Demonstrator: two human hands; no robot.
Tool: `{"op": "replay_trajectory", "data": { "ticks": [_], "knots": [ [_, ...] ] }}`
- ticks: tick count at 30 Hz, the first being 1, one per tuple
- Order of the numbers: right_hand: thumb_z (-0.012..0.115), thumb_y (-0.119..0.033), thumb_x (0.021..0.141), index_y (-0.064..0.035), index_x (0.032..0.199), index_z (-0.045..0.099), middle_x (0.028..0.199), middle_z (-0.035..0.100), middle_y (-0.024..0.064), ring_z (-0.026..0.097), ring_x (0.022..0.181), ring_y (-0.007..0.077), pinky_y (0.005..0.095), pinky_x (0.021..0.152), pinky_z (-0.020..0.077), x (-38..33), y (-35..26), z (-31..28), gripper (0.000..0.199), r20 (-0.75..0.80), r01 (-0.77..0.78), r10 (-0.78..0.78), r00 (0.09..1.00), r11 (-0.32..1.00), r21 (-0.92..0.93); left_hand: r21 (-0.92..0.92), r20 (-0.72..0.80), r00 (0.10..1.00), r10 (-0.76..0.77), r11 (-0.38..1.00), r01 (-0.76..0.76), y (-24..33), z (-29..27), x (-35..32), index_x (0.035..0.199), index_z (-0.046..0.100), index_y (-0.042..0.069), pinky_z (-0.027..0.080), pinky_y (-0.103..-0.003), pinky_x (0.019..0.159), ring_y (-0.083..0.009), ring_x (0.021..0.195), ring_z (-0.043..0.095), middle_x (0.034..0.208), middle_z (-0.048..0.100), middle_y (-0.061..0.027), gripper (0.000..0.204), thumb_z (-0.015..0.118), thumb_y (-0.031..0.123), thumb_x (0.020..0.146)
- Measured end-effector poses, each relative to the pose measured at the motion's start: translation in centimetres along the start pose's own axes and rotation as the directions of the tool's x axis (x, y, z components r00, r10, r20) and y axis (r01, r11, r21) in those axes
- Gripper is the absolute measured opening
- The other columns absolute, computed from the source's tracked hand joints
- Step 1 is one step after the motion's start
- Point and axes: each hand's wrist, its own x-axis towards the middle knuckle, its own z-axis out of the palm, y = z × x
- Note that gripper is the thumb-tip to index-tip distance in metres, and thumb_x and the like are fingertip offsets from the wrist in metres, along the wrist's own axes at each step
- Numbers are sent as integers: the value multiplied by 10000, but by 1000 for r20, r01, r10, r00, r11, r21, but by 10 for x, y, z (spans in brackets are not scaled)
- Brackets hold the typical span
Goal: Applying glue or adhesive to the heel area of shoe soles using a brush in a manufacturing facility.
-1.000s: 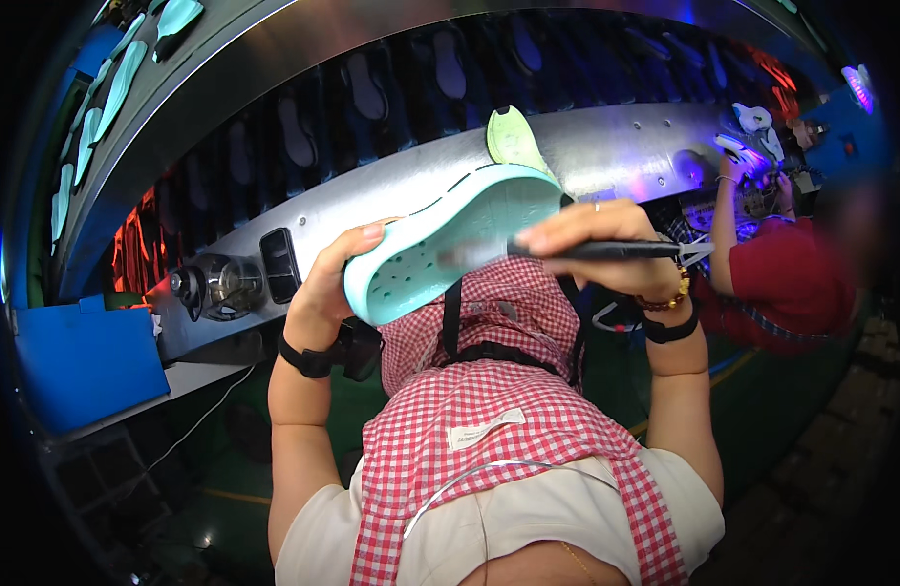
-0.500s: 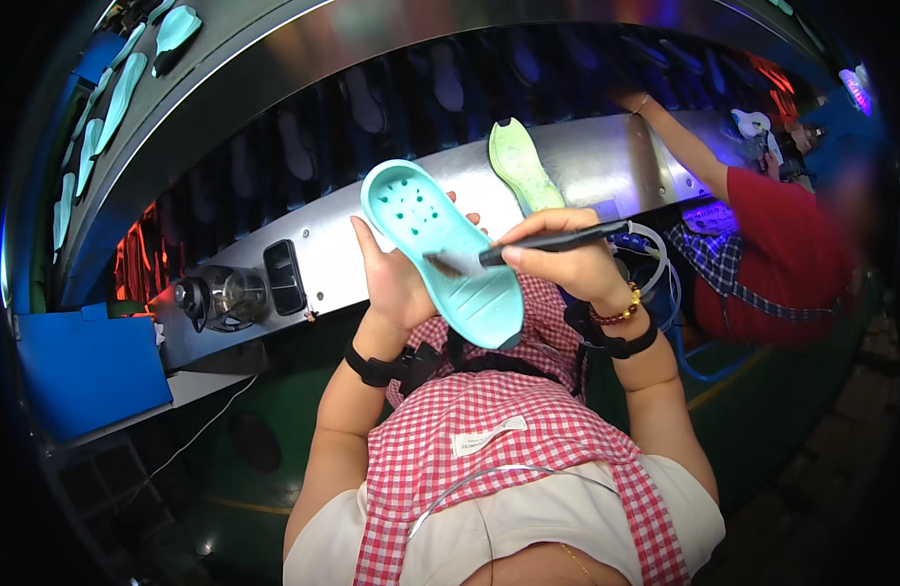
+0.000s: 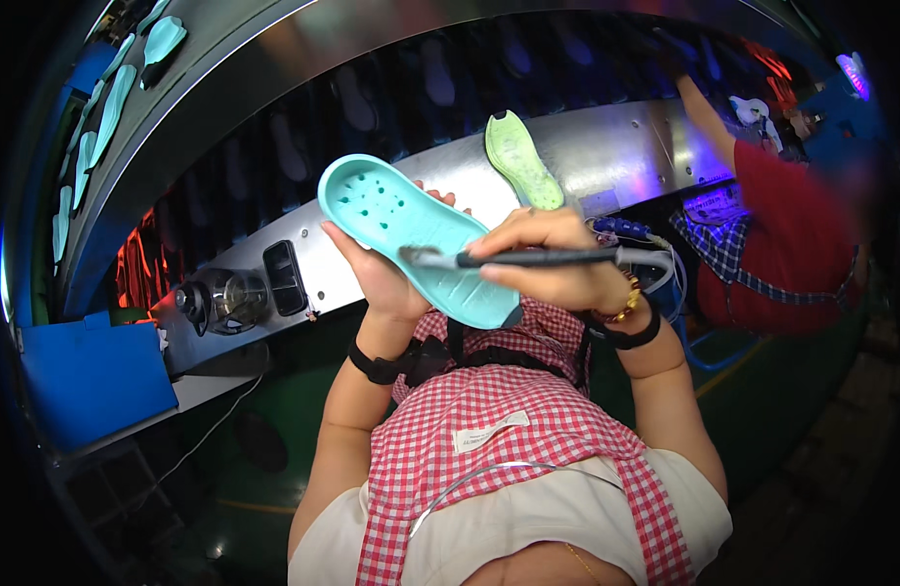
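Observation:
My left hand (image 3: 384,281) grips a turquoise shoe sole (image 3: 426,234) from beneath, its thumb along the near edge and some fingertips showing past the far edge. The sole is tilted with its hollow side up; the rounded end at upper left has several small dark holes. In my right hand (image 3: 557,262) is a brush (image 3: 538,258) with a black handle and a pale hose at its rear. Its bristle end lies over the middle of the sole, blurred by motion. A pale green sole (image 3: 520,161) lies on the metal bench beyond my hands.
A metal bench (image 3: 616,146) runs across in front of me. On it at left stand a clear jug (image 3: 237,300) and a black tray (image 3: 285,277). Behind passes a dark conveyor carrying soles. A blue box (image 3: 96,379) is at far left; a co-worker in red (image 3: 787,249) reaches in at right.
My left hand and the turquoise sole have shifted left and turned a little. The brush has swung closer to level and moved left with the sole. The co-worker's arm has moved right.

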Motion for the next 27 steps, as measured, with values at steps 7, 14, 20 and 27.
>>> {"op": "replay_trajectory", "data": {
  "ticks": [7,14,20,27],
  "knots": [
    [669,-19,674,-23,857,648,809,639,90,602,684,160,251,663,464,-14,-2,-9,183,-12,-132,140,990,956,262,45,-147,979,140,990,-134,19,-2,3,1111,465,64,397,-485,869,-311,936,532,1025,543,-169,829,202,750,727],
    [657,16,668,-5,862,635,887,624,102,553,900,178,308,790,444,-17,19,-14,196,130,-27,-47,990,855,518,-28,188,968,165,986,-162,31,12,3,1170,442,78,332,-532,923,-323,980,512,1052,536,-173,803,248,728,741],
    [549,5,794,32,952,526,973,579,162,577,889,188,306,802,487,-18,22,13,162,35,-150,260,965,439,886,-289,-8,1000,21,957,-23,20,28,-14,1324,249,47,317,-441,962,-319,1123,427,1290,360,-158,754,261,608,820],
    [574,-8,783,31,913,557,877,613,111,585,800,127,234,710,485,-19,7,20,136,-3,-175,225,974,765,620,-133,150,988,41,991,-21,2,23,-15,1312,247,27,287,-523,973,-371,1131,411,1277,372,-174,654,181,509,875]
  ]
}}
